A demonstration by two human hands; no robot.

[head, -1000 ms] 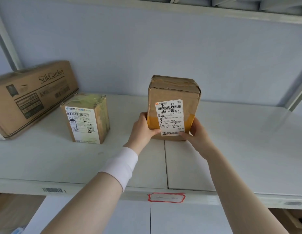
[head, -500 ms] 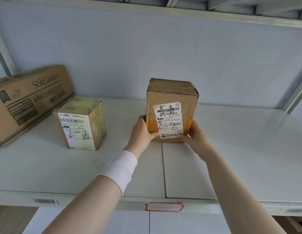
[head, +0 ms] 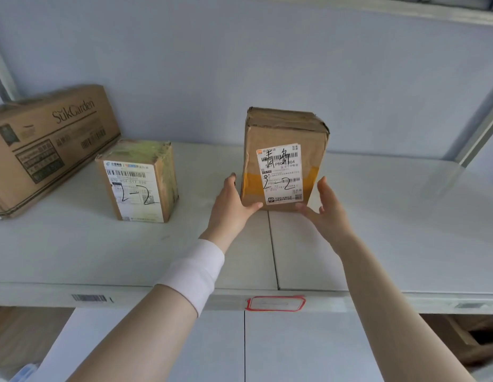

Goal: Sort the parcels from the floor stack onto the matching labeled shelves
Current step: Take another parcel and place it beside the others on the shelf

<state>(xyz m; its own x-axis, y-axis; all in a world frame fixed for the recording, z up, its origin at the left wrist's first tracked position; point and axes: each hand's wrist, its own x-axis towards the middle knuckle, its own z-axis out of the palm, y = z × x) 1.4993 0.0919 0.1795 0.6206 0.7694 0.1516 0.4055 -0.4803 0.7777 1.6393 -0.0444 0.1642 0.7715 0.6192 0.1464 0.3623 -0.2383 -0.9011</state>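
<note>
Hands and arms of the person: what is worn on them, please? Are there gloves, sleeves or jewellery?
The left hand and the right hand are bare: no gloves, and no ring shows. A wide white band, which looks like soft cloth, wraps the left forearm just behind the wrist. The right forearm wears nothing: no watch and no sleeve as far as the picture's edge.

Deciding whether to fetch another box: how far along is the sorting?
Done: a parcel marked 2-2 and a SukGarden carton sit on the shelf. In hand: a second 2-2 parcel stands upright there, left hand touching it, right hand open beside it. Left: the floor stack is out of view.
</note>
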